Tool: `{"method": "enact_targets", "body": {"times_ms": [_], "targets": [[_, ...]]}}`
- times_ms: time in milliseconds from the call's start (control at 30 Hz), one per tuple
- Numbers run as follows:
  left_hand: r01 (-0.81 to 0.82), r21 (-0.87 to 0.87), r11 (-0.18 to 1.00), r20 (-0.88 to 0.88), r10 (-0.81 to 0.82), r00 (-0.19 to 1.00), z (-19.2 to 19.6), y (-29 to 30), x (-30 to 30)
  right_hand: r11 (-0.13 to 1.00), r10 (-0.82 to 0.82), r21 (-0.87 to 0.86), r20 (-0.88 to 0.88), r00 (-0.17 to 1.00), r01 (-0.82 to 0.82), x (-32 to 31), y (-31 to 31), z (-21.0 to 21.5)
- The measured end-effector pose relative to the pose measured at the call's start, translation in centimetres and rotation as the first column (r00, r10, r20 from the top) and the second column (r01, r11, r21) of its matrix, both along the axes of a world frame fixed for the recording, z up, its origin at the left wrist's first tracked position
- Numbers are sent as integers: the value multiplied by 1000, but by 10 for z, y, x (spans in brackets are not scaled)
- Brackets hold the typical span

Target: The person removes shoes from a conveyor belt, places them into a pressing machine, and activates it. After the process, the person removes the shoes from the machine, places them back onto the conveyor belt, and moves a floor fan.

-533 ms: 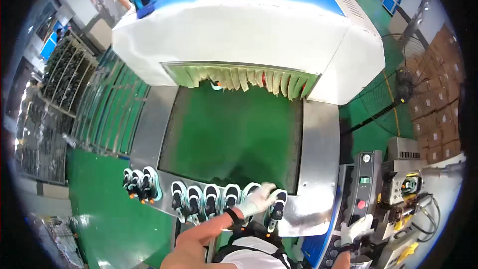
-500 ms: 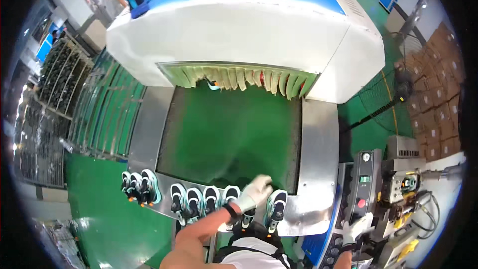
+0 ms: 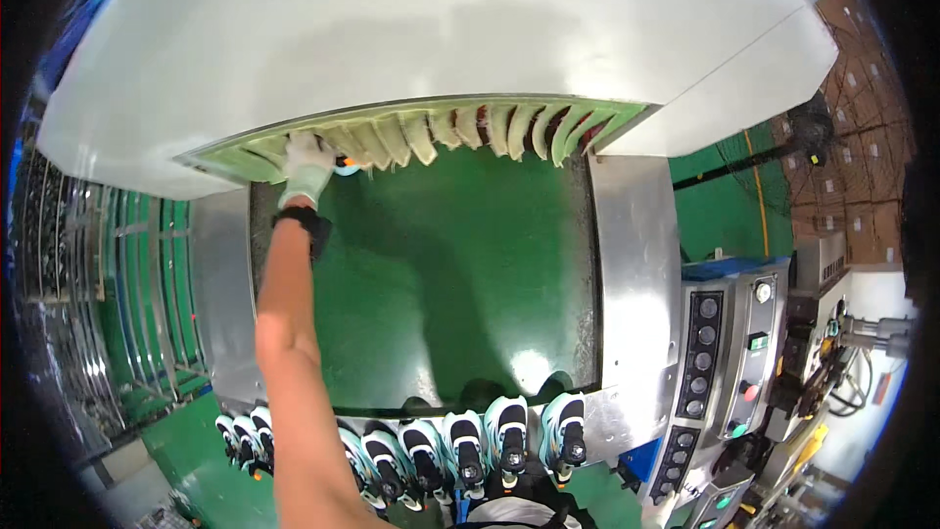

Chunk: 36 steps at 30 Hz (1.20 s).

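My left hand (image 3: 306, 168), in a white glove with a dark band at the wrist, reaches far forward to the pale strip curtain (image 3: 421, 140) of a large white machine. Beside its fingers, part of a shoe (image 3: 346, 167) with orange and light blue shows from under the strips. The fingers are partly hidden, so whether they grip it cannot be made out. Below lies the green conveyor belt (image 3: 460, 284). Along its near edge stand several black, white and mint sneakers (image 3: 465, 446) in a row, toes toward the machine. My right hand is out of view.
The white machine housing (image 3: 441, 49) spans the far side. Metal side plates (image 3: 636, 274) flank the belt. At the right stands a control panel (image 3: 749, 362) with buttons and dials, with a black fan (image 3: 811, 132) and stacked cartons (image 3: 862, 167) beyond. Metal racks (image 3: 147, 284) stand left.
My left hand has moved from the near row of sneakers forward and left to the curtain. My right hand, earlier by the control panel, has left the view. The camera has moved closer to the machine.
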<state>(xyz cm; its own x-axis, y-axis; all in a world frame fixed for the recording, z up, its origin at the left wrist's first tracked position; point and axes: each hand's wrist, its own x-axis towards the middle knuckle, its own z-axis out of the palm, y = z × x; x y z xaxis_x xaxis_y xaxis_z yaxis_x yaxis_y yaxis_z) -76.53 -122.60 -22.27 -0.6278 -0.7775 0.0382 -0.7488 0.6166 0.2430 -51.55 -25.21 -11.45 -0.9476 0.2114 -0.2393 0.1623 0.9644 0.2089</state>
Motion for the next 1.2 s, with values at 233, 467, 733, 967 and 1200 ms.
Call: {"method": "enact_targets", "body": {"times_ms": [233, 467, 733, 967, 1200], "targets": [[46, -113, 993, 134, -30, 990, -63, -11, 2, 873, -419, -222, 112, 901, 434, 61, 10, 4], [275, -187, 943, -294, -321, 900, 3, 101, 105, 822, -239, -499, 137, 961, 275, 49, -3, -65], [728, 258, 636, -428, -600, 676, 101, 377, 147, 481, 45, -874, 98, 994, 64, -49, -191, 39], [993, -6, -115, -593, -800, -96, 230, 639, 129, 401, -84, -846, -414, 906, -350, -67, -185, 119], [848, -249, -468, -729, -486, -482, 337, 839, 129, -432, -597, -902, 303, 743, 21, 27, -2, 165]]}}
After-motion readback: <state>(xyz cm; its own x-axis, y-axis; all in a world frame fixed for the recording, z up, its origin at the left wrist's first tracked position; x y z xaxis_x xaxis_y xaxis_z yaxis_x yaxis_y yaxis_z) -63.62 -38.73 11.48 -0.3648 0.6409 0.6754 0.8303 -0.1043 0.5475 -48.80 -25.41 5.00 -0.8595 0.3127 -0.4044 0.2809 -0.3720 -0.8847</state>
